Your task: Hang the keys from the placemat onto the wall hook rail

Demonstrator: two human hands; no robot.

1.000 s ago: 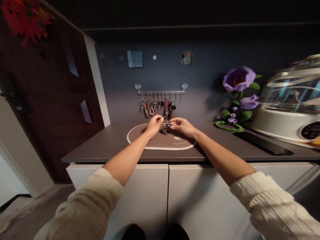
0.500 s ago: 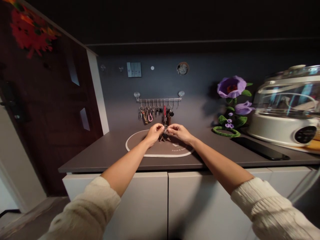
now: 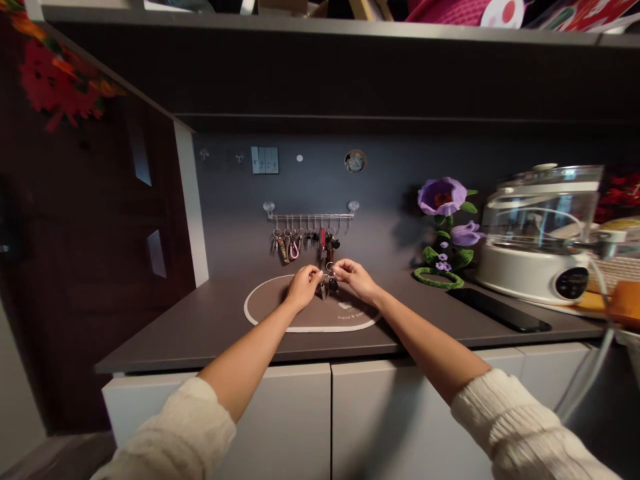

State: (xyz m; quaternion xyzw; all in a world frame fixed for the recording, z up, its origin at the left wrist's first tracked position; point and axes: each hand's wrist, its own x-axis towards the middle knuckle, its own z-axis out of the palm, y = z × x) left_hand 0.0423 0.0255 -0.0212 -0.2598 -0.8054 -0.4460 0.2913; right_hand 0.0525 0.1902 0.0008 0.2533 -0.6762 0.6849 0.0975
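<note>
Over the brown oval mat (image 3: 280, 313), my left hand (image 3: 304, 285) and my right hand (image 3: 356, 277) hold a bunch of keys (image 3: 326, 287) between them. My right thumb and fingertips pinch its metal ring. The left fingers are closed at the bunch's left side; which part they pinch is too small to tell. Several keys hang below the fingertips, one with a dark head. Behind them, a clear hook rail (image 3: 313, 217) on the wall carries several key sets, among them a pink loop (image 3: 293, 251) and a red item (image 3: 323, 237).
On the counter (image 3: 200, 327) to the right are a purple flower ornament (image 3: 443, 198), a black phone (image 3: 500, 310) and a white appliance with a clear top (image 3: 530, 273). A dark shelf (image 3: 320, 73) overhangs the counter. A dark door (image 3: 95, 267) stands at left.
My view has tilted up, bringing the shelf's contents into sight. My hands are slightly farther apart at the keys, and the ring shows more plainly at my right fingertips.
</note>
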